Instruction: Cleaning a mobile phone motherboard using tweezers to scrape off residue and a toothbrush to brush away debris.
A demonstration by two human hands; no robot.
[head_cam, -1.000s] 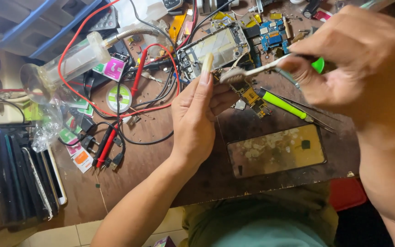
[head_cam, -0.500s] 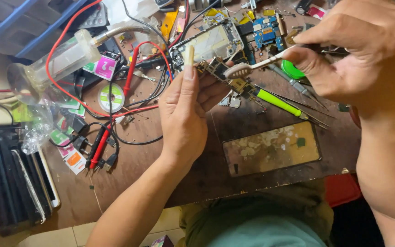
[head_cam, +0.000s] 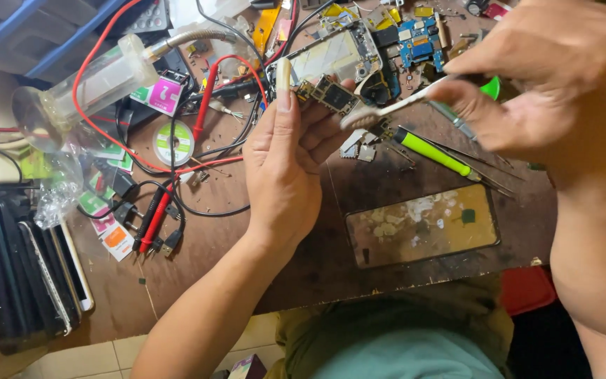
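Your left hand is now lifting the board higher, fingers clamped on it; your right hand, pinching the brush, is risking flicking parts off the desk.

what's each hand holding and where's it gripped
The left hand holds a small circuit board by its near edge, at the fingertips. The right hand pinches a white brush by its handle end.
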